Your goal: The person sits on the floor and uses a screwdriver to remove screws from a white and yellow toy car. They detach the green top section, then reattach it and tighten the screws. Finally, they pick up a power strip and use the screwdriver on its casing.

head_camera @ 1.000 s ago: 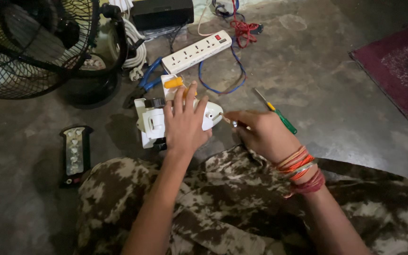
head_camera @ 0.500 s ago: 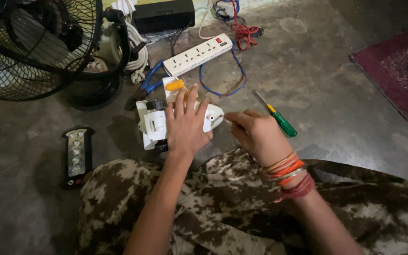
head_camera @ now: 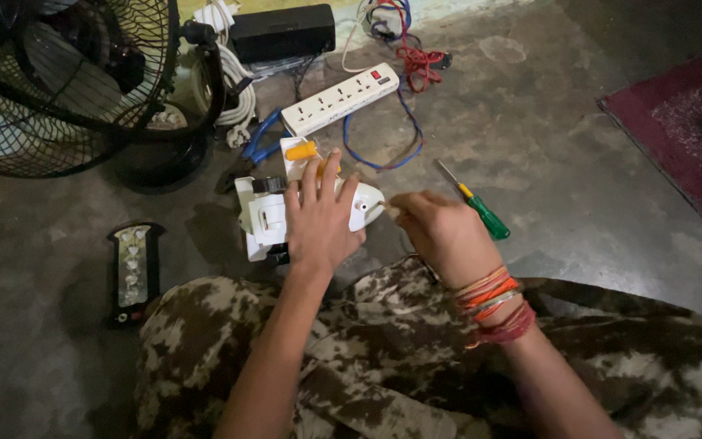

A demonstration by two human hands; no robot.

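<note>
Pressing flat with fingers spread, the left hand [head_camera: 318, 223] holds the white plastic appliance housing [head_camera: 266, 219] on the floor. The right hand [head_camera: 440, 236], fingers pinched narrow, touches the housing's pointed end; what it grips cannot be determined. A green-handled screwdriver [head_camera: 481, 213] lies just beyond the right hand, a white power strip [head_camera: 339, 99] beyond both.

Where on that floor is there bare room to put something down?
Bare floor lies between the green-handled screwdriver and the dark red rug. A smaller bare patch lies between the fan and the black strip. It is crowded behind the white device under the left hand: power strip, coiled cables, black box.
</note>
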